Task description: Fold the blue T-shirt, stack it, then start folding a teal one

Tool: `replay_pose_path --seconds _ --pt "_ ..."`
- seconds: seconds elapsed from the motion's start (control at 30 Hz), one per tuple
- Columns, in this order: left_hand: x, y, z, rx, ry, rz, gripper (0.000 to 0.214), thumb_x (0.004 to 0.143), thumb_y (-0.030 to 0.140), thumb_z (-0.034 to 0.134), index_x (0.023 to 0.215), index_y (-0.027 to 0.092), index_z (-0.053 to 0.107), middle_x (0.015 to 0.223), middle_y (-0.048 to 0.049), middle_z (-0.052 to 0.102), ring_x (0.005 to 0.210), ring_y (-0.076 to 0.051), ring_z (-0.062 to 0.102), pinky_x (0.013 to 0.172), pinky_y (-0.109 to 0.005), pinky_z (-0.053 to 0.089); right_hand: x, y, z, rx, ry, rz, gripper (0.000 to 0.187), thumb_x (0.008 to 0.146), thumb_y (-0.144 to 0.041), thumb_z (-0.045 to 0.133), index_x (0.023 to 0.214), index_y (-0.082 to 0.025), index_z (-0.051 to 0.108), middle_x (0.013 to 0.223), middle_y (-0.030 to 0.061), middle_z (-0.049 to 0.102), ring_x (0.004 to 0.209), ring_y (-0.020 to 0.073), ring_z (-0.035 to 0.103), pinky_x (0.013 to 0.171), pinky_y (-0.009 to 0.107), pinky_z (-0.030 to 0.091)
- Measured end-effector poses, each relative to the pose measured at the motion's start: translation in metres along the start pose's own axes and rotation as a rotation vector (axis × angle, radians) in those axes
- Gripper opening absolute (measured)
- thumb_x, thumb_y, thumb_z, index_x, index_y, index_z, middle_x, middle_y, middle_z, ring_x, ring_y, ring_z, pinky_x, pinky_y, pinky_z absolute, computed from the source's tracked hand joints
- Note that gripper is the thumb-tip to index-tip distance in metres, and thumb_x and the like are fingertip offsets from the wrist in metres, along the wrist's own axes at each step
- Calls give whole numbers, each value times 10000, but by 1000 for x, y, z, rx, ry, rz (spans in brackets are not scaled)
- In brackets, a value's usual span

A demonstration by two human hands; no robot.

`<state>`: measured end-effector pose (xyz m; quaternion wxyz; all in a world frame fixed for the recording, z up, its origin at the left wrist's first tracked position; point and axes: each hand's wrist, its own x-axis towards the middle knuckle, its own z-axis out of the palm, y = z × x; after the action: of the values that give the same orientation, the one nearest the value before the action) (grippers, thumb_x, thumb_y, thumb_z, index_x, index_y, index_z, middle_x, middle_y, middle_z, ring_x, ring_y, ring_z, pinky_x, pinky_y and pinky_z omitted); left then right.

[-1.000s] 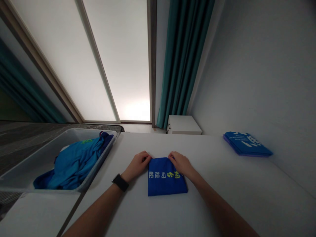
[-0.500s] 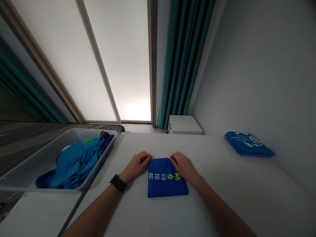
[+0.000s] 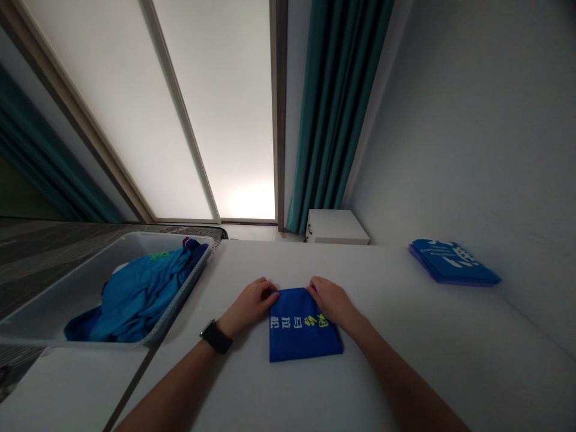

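Observation:
A folded blue cloth [image 3: 301,333] with yellow lettering lies flat on the white table [image 3: 405,360] in front of me. My left hand [image 3: 248,305], with a black watch on its wrist, pinches the cloth's far left corner. My right hand [image 3: 332,302] rests on the far right corner, fingers curled over the edge. Both hands touch the cloth's far edge.
A grey plastic bin [image 3: 54,300] to the left holds crumpled blue garments [image 3: 135,294]. A stack of folded blue cloths [image 3: 452,262] lies at the table's far right by the wall. A small white cabinet [image 3: 335,227] and teal curtain [image 3: 333,114] stand behind the table.
Both hands stay at the cloth's far corners; the left fingers have closed a little further onto the corner. The cloth has barely shifted.

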<state>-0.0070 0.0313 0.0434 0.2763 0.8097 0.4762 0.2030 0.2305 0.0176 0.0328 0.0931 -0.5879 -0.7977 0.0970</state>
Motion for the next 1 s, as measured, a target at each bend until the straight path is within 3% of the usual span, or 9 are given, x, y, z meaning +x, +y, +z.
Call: replay_pose_path --seconds 0.3,0.6,1.0 --pt "1 -13 11 122 51 59 256 933 369 467 864 194 641 873 -75 648 843 -226 587 787 -335 433 1 -1 -1 -44 -3 -17 240 1023 -289 342 974 -200 560 982 86 679 891 201 627 764 280 403" --pt "2 -9 8 51 31 -17 223 940 323 452 830 194 597 845 -67 676 784 -218 617 743 -316 429 4 7 3 90 10 -18 259 1018 -255 357 909 -192 583 955 58 654 906 170 601 808 254 394" --pt "-1 -12 17 90 92 2 231 958 321 404 844 196 562 915 -80 625 841 -228 603 770 -340 450 4 0 7 -47 31 34 253 1011 -275 378 945 -209 613 983 53 649 909 170 611 776 257 404"
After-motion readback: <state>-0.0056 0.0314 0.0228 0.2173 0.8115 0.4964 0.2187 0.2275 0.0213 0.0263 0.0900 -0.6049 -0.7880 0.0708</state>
